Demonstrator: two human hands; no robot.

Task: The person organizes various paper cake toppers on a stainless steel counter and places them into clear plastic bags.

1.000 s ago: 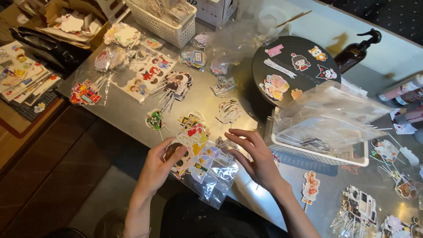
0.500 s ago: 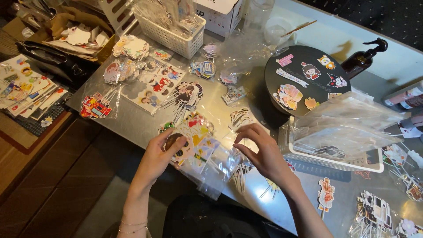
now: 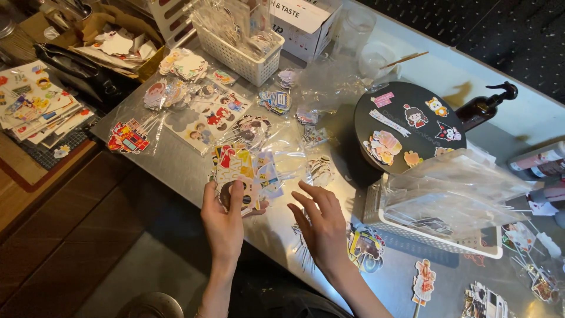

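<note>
At the near edge of a steel worktable [image 3: 182, 162], my left hand [image 3: 223, 221] grips a fanned stack of stickers [image 3: 238, 171], thumb on top and fingers closed underneath, while my right hand [image 3: 321, 227] hovers spread and empty just beside it, holding nothing. The stack sits in my left palm, its upper half fanning out past my fingertips over the table edge; the right fingertips stand near its right side but apart from it. The risk, as I judge it: the fan is held by a single pinch at its lower corner, so a loosened thumb could let the slick sheets slide apart and drop off the edge to the floor [image 3: 147, 271]. A careless sweep of my right hand could also drag the loose clear sleeves [image 3: 291, 162] lying just beyond into the pile. Farther back lie more sticker packets [image 3: 203, 118], a round black lid covered in decals [image 3: 409, 126], a white basket of plastic bags [image 3: 447, 200] and a brown pump bottle [image 3: 485, 109].
</note>
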